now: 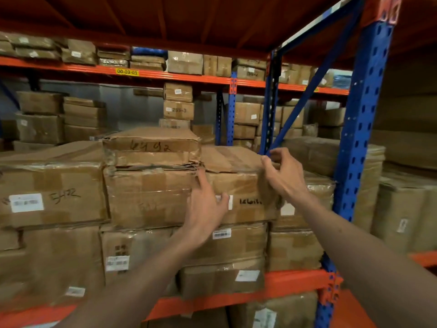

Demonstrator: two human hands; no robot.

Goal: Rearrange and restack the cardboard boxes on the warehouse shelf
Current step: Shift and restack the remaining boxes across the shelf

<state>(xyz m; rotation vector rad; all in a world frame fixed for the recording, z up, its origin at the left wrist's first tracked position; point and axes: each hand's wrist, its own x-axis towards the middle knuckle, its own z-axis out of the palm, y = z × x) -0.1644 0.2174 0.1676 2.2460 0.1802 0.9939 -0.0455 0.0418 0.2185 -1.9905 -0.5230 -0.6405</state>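
A taped cardboard box (246, 195) with a white label and black handwriting sits at chest height on the shelf, on top of other boxes. My left hand (205, 209) lies flat against its front face, fingers spread, one finger reaching up its left edge. My right hand (281, 174) curls over the box's top right corner, fingers hooked on the upper edge. To its left stands a similar box (149, 197), and on that one rests a flat, worn box (151, 146) with handwritten digits.
A blue upright post (361, 129) and a blue diagonal brace (305, 95) stand just right of my right hand. An orange shelf beam (236, 297) runs below the stack. More boxes (52, 192) crowd the left, the right bay and the far racks.
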